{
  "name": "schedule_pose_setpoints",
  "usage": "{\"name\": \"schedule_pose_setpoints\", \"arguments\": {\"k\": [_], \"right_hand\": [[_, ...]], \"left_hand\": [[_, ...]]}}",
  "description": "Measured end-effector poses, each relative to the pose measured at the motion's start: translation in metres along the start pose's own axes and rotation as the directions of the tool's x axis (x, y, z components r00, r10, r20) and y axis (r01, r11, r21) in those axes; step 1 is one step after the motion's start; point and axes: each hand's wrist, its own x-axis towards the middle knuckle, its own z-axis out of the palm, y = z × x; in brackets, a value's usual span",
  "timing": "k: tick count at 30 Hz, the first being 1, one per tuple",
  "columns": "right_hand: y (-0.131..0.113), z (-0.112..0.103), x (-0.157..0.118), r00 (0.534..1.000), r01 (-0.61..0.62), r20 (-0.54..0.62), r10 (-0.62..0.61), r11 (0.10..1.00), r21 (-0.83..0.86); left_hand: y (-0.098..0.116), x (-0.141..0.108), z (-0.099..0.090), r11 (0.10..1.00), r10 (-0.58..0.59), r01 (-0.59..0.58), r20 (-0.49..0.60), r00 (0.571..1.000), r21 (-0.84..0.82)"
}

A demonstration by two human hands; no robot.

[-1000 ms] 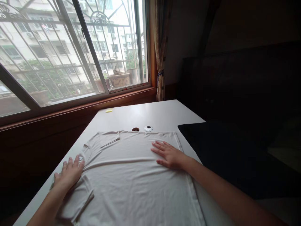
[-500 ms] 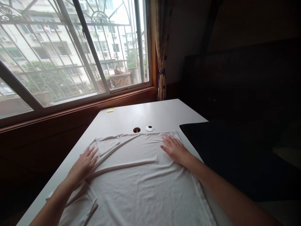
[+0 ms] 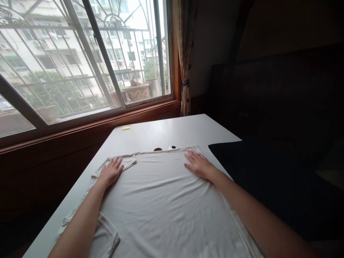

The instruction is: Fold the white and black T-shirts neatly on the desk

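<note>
A white short-sleeved shirt [image 3: 161,200] lies spread over the white table [image 3: 185,129], lightly creased. One sleeve shows at the far left and another at the near left. My left hand [image 3: 110,172] rests flat on the far-left sleeve, fingers extended. On the far-right part of the cloth lies my right hand [image 3: 198,164], palm down with its fingers stretched out. Neither hand grips the fabric. The shirt's near end runs out of view at the bottom.
Just beyond the shirt are a round hole [image 3: 158,149] and a white ring-shaped cover [image 3: 172,147], both partly hidden by cloth. A yellow sticky note [image 3: 126,127] lies at the far-left table corner. Behind stand a barred window [image 3: 80,64] and a tied curtain [image 3: 185,86].
My left hand has moved farther forward and to the right across the cloth. The long folds have smoothed out, and the shirt's far edge now partly covers the hole. My right hand has barely moved.
</note>
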Motion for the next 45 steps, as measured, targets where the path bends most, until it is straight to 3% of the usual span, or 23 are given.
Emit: {"name": "schedule_pose_setpoints", "arguments": {"k": [8,12,16,22,26,31,40,45], "right_hand": [[0.008,0.000,0.025,0.998,0.068,0.013,-0.068,0.998,-0.001],[-0.003,-0.011,0.028,0.998,-0.038,0.047,0.039,0.999,-0.015],[-0.043,-0.019,0.026,0.994,-0.102,0.024,0.103,0.994,-0.030],[-0.125,0.005,0.009,0.994,0.113,-0.004,-0.113,0.990,0.081],[-0.143,0.019,0.003,0.991,0.132,-0.048,-0.128,0.986,0.100],[-0.123,0.016,0.003,0.995,0.095,-0.042,-0.092,0.991,0.092],[-0.027,0.007,-0.001,0.983,-0.172,-0.061,0.171,0.985,-0.008],[-0.005,0.005,-0.006,0.970,-0.237,-0.064,0.235,0.971,-0.023]], "left_hand": [[0.000,-0.002,-0.001,0.999,-0.040,0.040,-0.024,0.999,0.000],[0.005,-0.005,-0.005,0.999,-0.047,0.049,-0.107,0.993,0.016],[0.019,-0.015,-0.005,0.999,0.000,0.007,-0.178,0.984,0.036],[0.031,-0.025,0.006,0.999,0.040,-0.039,-0.071,0.997,0.015],[0.027,-0.023,0.007,1.000,0.013,-0.013,-0.044,0.999,0.002],[0.027,-0.022,0.006,1.000,-0.002,0.002,-0.028,1.000,-0.009],[0.028,-0.023,0.006,1.000,-0.008,0.007,-0.023,1.000,-0.017],[0.027,-0.022,0.006,1.000,-0.010,0.009,-0.021,1.000,-0.024]]}}
